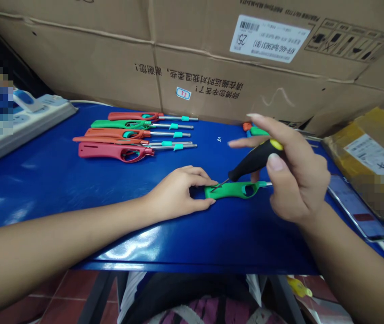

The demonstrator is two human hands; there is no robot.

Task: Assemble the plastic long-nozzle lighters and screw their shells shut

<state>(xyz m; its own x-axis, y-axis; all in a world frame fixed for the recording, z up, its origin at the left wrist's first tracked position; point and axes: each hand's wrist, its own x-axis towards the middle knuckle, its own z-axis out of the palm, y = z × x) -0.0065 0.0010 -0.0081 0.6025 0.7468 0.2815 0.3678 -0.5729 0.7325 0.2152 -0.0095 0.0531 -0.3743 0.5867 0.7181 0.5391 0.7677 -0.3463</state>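
Note:
A green gas lighter (230, 191) lies flat on the blue table (158, 180), its metal tube pointing right. My left hand (183, 191) pinches the lighter's handle end between thumb and fingers. In my right hand (289, 168) is a screwdriver (252, 161) with a black handle and a yellow end, held tilted. Its thin shaft slopes down to the left, and the tip meets the slot near the lighter's handle end. The right thumb presses on the screwdriver's handle, while the index finger stretches out above it.
Several red, orange and green lighters (114, 151) lie in a row at the back left. A large cardboard box (111, 58) stands behind. At the right are a phone (357, 207) and a taped parcel (370, 144). A power strip (26, 117) sits at the left.

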